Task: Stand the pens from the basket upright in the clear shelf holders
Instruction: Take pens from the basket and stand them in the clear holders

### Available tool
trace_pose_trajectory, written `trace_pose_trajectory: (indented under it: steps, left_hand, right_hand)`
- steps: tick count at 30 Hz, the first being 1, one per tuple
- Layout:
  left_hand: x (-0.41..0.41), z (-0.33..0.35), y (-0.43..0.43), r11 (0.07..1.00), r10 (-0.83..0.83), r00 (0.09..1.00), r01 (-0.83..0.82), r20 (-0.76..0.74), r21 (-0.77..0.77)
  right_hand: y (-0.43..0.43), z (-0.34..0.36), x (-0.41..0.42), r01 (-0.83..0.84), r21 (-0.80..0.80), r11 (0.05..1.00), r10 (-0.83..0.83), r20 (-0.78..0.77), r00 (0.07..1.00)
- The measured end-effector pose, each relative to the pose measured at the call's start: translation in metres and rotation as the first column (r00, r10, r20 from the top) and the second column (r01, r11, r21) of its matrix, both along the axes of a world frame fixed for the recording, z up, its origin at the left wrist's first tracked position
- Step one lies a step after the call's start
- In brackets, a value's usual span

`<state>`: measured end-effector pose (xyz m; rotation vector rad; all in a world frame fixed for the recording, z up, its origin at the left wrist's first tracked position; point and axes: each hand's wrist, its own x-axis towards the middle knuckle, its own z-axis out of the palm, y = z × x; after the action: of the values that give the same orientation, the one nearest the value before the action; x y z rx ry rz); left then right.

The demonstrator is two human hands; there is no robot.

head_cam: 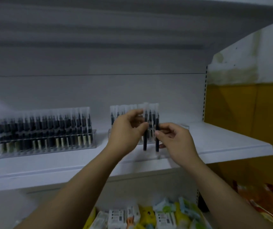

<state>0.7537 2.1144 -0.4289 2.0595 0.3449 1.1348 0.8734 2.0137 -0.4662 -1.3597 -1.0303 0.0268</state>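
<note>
Fingertips [157, 133] of right hand [176, 138] pinch a dark pen [157, 145] mid-barrel; left hand [127, 129] pinches second pen [145, 143], both upright, just in front of the part-filled clear holder [183, 126] on the shelf [223, 142]. Tip: keep 'em vertical, lower one at a time into free slots, w/o knocking neighbours.

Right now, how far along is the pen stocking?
The long clear plastic holder on the left looks full of slim dark pens. The right clear holder has pens standing at its back. The left hand holds one dark pen upright before it; the right hand pinches a second pen. The basket is out of view, so what remains is unclear.
</note>
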Motion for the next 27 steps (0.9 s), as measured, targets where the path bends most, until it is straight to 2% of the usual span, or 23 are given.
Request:
trace_pose_trajectory:
  steps: [9,13,16,20,23,27]
  left_hand:
    - [0.055,0.033,0.013,0.998,-0.002,1.0,0.001,0.026,0.064]
    - [0.073,0.038,0.022,0.99,0.051,0.998,-0.056,0.038,0.127]
    - [0.08,0.038,0.025,0.941,0.166,0.986,-0.164,0.021,0.297]
    - [0.09,0.04,0.035,0.827,0.325,0.941,-0.33,0.092,0.455]
    - [0.097,0.042,0.041,0.759,0.39,0.914,-0.39,0.116,0.522]
    - [0.103,0.04,0.045,0.762,0.398,0.914,-0.376,0.077,0.528]
  right_hand:
    - [0.005,0.016,0.06,0.05,0.045,0.998,-0.048,-0.052,0.997]
    - [0.023,0.023,0.079,0.078,0.06,0.995,-0.073,-0.072,0.995]
    - [0.039,0.031,0.085,0.095,0.063,0.993,-0.091,-0.061,0.994]
    - [0.053,0.038,0.092,0.108,0.084,0.991,-0.105,-0.038,0.994]
    - [0.061,0.036,0.095,0.127,0.091,0.988,-0.126,-0.019,0.992]
    - [0.07,0.028,0.096,0.126,0.082,0.989,-0.128,0.013,0.992]
